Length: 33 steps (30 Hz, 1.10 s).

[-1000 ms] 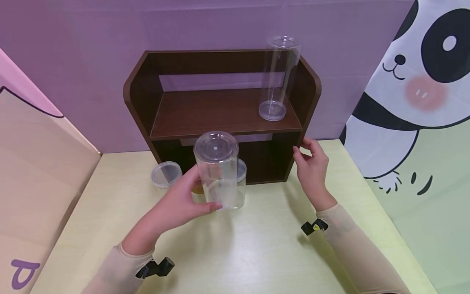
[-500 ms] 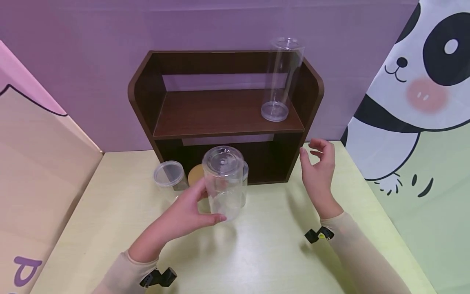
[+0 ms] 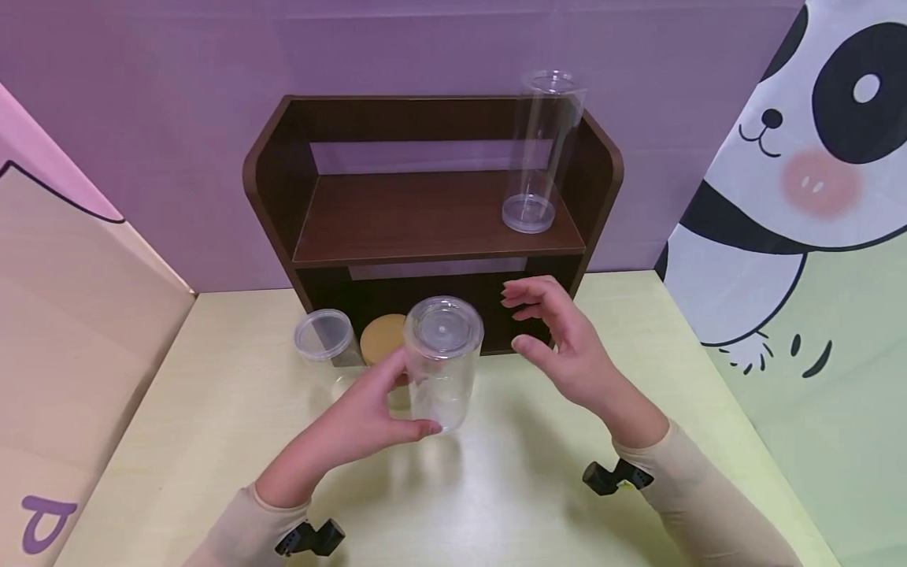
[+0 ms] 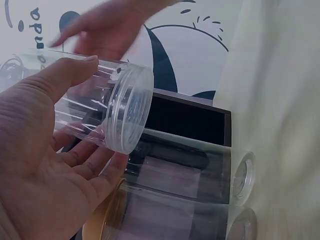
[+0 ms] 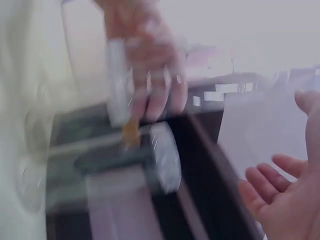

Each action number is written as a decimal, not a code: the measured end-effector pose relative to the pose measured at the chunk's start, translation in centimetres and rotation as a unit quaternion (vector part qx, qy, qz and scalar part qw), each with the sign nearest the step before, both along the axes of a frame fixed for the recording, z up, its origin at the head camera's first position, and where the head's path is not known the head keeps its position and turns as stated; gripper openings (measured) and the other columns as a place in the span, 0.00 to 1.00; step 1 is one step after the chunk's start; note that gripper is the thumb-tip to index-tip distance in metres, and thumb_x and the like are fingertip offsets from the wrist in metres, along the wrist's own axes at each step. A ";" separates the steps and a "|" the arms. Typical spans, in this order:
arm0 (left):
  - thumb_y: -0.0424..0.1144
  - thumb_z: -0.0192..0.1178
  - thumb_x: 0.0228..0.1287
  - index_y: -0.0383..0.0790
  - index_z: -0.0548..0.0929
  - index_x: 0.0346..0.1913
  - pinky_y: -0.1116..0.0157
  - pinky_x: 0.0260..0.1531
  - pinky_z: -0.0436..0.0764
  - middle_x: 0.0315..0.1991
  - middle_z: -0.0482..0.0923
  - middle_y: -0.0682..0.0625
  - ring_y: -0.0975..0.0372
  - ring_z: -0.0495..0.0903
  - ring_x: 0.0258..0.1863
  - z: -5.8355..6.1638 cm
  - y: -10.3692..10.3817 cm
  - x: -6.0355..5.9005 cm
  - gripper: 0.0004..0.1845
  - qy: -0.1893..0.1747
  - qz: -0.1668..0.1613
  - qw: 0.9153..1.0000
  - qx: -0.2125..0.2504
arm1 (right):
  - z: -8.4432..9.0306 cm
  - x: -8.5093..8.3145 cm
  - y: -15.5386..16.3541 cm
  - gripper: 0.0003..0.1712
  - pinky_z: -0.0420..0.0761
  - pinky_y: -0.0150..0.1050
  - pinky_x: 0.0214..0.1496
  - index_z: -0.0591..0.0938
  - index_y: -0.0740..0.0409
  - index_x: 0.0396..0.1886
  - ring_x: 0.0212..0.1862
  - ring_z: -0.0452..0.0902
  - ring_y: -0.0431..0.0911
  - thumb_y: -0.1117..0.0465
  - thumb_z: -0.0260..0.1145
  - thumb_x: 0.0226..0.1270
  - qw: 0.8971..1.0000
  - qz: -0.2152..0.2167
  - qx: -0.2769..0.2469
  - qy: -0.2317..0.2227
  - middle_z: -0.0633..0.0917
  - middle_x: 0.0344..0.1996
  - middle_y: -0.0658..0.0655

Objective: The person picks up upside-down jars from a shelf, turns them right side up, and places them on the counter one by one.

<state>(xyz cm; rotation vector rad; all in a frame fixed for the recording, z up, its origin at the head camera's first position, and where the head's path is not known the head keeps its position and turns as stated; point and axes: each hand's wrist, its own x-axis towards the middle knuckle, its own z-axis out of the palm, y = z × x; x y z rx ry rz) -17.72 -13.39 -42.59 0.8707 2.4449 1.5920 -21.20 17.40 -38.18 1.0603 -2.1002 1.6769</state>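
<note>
Dial taken over the table [image 3: 489, 512], centred on the held jar, 12 pointing away from the person. Left hand [image 3: 368, 409], at 8, gripped the clear jar [image 3: 444, 370] round its side, thumb on the near face, fingers curved behind. Jar was inverted: base uppermost, screw lid [image 4: 131, 107] at the lower end, clear of the tabletop.

Right hand [image 3: 584, 358], at 3, held nothing; its fingers were loosely bent, the palm turned toward the jar, near it but apart. Fingers stood before the lower compartment of the brown shelf unit [image 3: 425, 216], which I placed at 12.

Gold-lidded jar [image 3: 383, 337] stood upright at 10, partly behind the left hand. Clear-lidded jar [image 3: 324, 337] stood upright a little beyond it, between 9 and 10. A third upright jar [image 5: 166, 157], blurred in the right wrist view, was on the gold lid's right-hand side.

Tall clear tube [image 3: 538, 150] stood upright at 1, on the upper shelf's right end. Purple backdrop [image 3: 177, 142] rose behind the unit; panda print [image 3: 815, 181] at 2. Both arms wore pale sleeves [image 3: 701, 488].
</note>
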 end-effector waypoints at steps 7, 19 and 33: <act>0.34 0.86 0.56 0.50 0.74 0.75 0.44 0.75 0.76 0.71 0.77 0.55 0.55 0.77 0.72 -0.4 0.3 0.1 0.45 -0.023 -0.005 1.000 -0.016 | 2.0 1.1 -2.4 0.47 0.81 0.45 0.69 0.76 0.62 0.75 0.66 0.78 0.54 0.33 0.74 0.74 0.997 0.063 0.050 0.016 0.80 0.66 0.59; 0.37 0.85 0.58 0.57 0.70 0.79 0.41 0.75 0.75 0.74 0.75 0.60 0.58 0.75 0.72 -1.4 1.2 0.1 0.49 -0.041 -0.029 0.999 -0.020 | 2.7 1.5 -3.4 0.41 0.84 0.44 0.67 0.81 0.59 0.70 0.63 0.81 0.50 0.68 0.87 0.57 0.993 0.077 0.090 -0.020 0.83 0.61 0.51; 0.41 0.86 0.58 0.59 0.68 0.81 0.43 0.76 0.75 0.75 0.73 0.58 0.57 0.75 0.73 -2.4 1.0 0.1 0.51 -0.057 -0.030 0.997 -0.046 | 2.6 1.4 -3.2 0.40 0.85 0.42 0.67 0.80 0.62 0.71 0.63 0.81 0.51 0.71 0.85 0.58 0.993 0.087 0.080 -0.022 0.83 0.61 0.55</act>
